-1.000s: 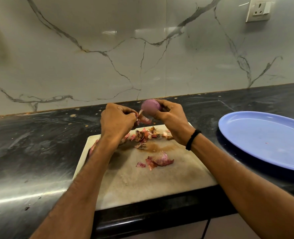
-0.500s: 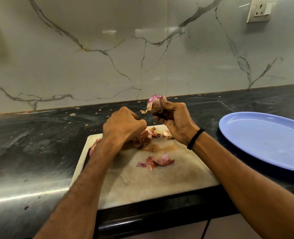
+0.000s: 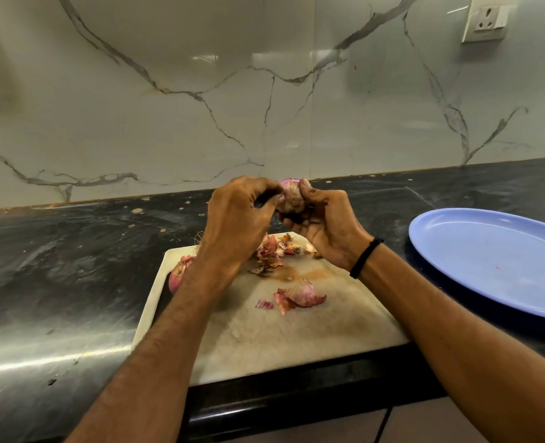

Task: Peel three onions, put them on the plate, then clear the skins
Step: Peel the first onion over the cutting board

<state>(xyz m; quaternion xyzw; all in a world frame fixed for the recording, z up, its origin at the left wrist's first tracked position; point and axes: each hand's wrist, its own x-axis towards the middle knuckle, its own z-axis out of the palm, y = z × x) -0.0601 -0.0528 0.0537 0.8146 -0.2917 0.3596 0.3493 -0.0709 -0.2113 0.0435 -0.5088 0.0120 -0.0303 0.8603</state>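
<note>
Onion [image 3: 292,196] sat raised above the far edge of the board [image 3: 296,340], cradled in the right grip [image 3: 325,225] — fingers curled under and round it, thumb pressed near its top. The left grip [image 3: 236,219] met it from the left, fingertips bent in and pinching at its flank; whether they had a flap of skin caught was hidden. Its pale, dry end faced the camera, with papery skin around it. I judged it light, firm and round, apt to roll in the palm unless cupped; the outer skin looked brittle and likely to tear off in scraps, the layer beneath probably slick. Best to hold the body low and start peeling at an end — where skin lifts. A second onion [image 3: 178,273] lay at the board's left edge, partly behind the left forearm, and skins [image 3: 300,295] lay scattered on the board. The plate [image 3: 488,260], on the table [image 3: 57,266] to the right, held no onion.
</note>
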